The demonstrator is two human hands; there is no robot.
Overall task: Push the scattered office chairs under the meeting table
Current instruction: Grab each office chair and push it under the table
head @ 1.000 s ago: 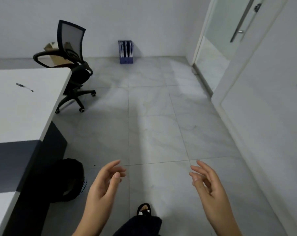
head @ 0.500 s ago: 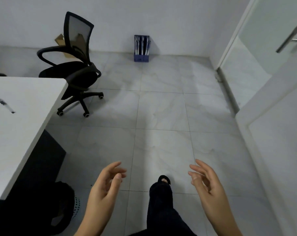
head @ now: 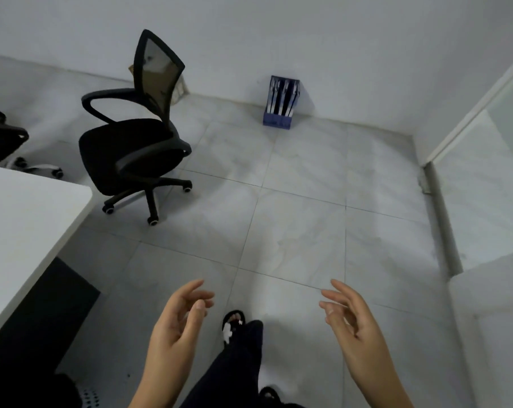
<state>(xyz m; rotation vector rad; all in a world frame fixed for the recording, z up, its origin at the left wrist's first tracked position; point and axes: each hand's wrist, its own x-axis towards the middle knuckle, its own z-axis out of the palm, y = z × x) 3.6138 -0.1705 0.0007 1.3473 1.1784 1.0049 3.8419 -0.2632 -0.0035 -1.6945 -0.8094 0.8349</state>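
A black mesh-back office chair [head: 131, 154] stands on the tiled floor just beyond the corner of the white meeting table [head: 22, 225], its seat turned toward the table. Part of a second dark chair [head: 2, 136] with a pale wheeled base shows at the far left edge. My left hand [head: 178, 328] and my right hand [head: 352, 322] hover low in front of me, fingers apart and holding nothing. Both are well short of the chairs.
A blue file holder [head: 281, 102] stands against the back wall. A cardboard box [head: 178, 86] sits behind the chair's backrest. A glass door [head: 484, 178] and white wall close off the right side. A black bin [head: 69, 393] sits under the table's near end.
I have walked forward and turned left: the black chair is closer and more central, a second chair came into view at left, and my leg stepped ahead. Both hands stay open.
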